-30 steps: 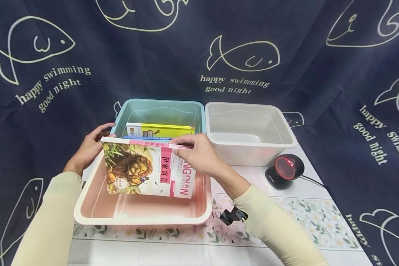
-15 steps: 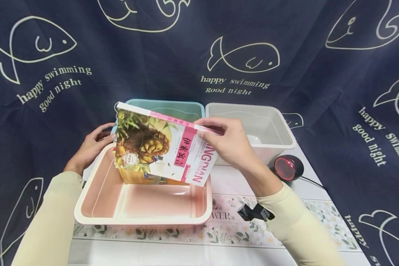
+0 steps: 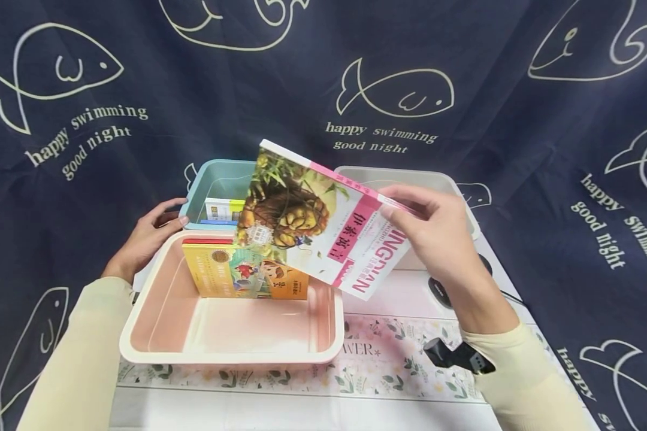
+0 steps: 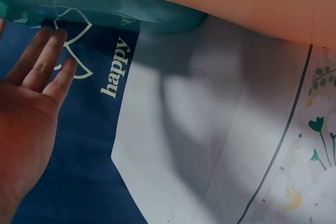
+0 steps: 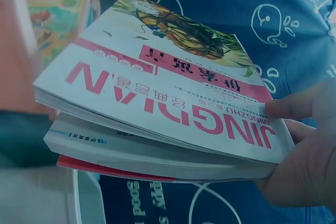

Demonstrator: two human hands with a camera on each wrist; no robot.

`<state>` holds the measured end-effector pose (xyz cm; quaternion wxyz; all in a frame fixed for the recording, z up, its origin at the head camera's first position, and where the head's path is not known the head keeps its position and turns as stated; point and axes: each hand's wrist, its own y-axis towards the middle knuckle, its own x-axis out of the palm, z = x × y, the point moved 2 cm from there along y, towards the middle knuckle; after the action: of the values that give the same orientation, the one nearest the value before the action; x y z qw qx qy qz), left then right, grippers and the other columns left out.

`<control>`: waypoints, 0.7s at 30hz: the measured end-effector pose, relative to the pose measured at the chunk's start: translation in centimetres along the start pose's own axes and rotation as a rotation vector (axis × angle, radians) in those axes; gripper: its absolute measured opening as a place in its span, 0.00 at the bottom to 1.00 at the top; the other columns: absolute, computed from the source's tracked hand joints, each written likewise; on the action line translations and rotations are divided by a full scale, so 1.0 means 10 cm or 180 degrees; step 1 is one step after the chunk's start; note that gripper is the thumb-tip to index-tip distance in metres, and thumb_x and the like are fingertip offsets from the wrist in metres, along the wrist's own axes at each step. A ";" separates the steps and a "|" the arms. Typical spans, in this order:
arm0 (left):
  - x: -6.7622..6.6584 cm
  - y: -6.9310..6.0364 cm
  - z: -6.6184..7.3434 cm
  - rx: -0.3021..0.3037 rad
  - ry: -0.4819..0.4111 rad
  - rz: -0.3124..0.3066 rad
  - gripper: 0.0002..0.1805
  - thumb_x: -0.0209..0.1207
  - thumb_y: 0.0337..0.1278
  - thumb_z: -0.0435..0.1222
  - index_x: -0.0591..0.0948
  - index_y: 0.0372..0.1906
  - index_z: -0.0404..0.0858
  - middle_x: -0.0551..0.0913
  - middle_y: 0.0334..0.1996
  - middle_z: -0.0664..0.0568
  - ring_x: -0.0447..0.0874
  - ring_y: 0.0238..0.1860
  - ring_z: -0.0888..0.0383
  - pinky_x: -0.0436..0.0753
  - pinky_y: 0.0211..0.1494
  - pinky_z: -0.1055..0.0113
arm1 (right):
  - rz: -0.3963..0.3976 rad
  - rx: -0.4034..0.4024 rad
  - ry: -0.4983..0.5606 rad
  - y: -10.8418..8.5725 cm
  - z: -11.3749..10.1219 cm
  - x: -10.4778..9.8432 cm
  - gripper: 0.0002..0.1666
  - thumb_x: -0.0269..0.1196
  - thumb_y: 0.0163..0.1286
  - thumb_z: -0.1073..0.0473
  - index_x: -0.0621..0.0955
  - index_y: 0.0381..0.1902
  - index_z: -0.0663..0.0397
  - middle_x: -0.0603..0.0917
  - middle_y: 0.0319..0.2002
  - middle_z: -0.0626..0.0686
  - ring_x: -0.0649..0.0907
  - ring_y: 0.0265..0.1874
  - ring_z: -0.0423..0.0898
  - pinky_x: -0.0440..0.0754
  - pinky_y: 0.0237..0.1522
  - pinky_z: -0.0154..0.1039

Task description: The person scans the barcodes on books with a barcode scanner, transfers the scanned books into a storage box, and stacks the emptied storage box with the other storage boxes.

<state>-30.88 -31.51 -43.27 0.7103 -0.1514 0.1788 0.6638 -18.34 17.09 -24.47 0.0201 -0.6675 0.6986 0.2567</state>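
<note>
My right hand (image 3: 437, 233) pinches a paperback book (image 3: 302, 221) by its pink-and-white spine. The book has a lion on its cover and hangs tilted above the right side of the pink bin (image 3: 232, 358), covering part of the teal and white bins. In the right wrist view its pages (image 5: 142, 150) part into two layers at the bottom edge. My left hand (image 3: 145, 239) touches the left side of the teal bin (image 3: 221, 173); the left wrist view shows its fingers (image 4: 39, 66) fairly straight. A yellow-orange book (image 3: 248, 272) stands against the pink bin's back wall.
The white bin (image 3: 442, 179) stands at the back right. A white-and-yellow book (image 3: 222, 209) and a blue one lie in the teal bin, partly hidden. A black desk device (image 3: 439, 293) with a cable stands behind my right wrist. A fish-printed dark cloth (image 3: 280, 114) hangs behind.
My right hand has lifted the lion-cover book up and rightward out of the pink bin, tilting it and uncovering the yellow-orange book. My left hand has stayed at the teal bin.
</note>
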 end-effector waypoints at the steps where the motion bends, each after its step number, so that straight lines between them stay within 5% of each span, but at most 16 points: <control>1: 0.00 0.00 0.00 0.0002 0.0010 0.0001 0.34 0.59 0.74 0.51 0.64 0.80 0.56 0.71 0.70 0.36 0.75 0.49 0.79 0.79 0.46 0.81 | 0.0040 0.0030 -0.0046 -0.02 0.01 -0.04 0.14 0.69 0.69 0.65 0.89 0.51 0.56 0.90 0.36 0.38 0.87 0.32 0.36 0.86 0.37 0.29; 8: -0.02 -0.01 -0.01 -0.0005 -0.0020 -0.0002 0.33 0.58 0.74 0.50 0.64 0.79 0.56 0.70 0.71 0.35 0.75 0.50 0.79 0.79 0.47 0.82 | 0.0177 0.0326 -0.0180 -0.15 0.18 -0.29 0.16 0.70 0.68 0.65 0.87 0.54 0.61 0.89 0.32 0.36 0.85 0.24 0.36 0.85 0.27 0.30; 14: -0.02 0.00 -0.01 0.0011 -0.0035 0.0001 0.33 0.58 0.74 0.50 0.64 0.79 0.56 0.70 0.70 0.36 0.76 0.49 0.79 0.79 0.46 0.82 | 0.0186 0.0796 -0.0576 -0.31 0.34 -0.54 0.17 0.69 0.71 0.55 0.86 0.56 0.48 0.88 0.27 0.35 0.79 0.13 0.39 0.74 0.10 0.37; 21: 0.00 -0.01 0.00 0.0006 -0.0031 -0.0021 0.33 0.58 0.74 0.50 0.64 0.79 0.56 0.70 0.71 0.36 0.75 0.50 0.78 0.79 0.46 0.82 | 0.0508 0.0729 -0.0838 -0.53 0.60 -0.79 0.18 0.70 0.70 0.58 0.87 0.56 0.56 0.89 0.33 0.32 0.86 0.29 0.31 0.84 0.30 0.27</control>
<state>-30.81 -31.51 -43.24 0.7135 -0.1480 0.1755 0.6620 -14.39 26.79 -28.55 0.1667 -0.5640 0.7654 0.2614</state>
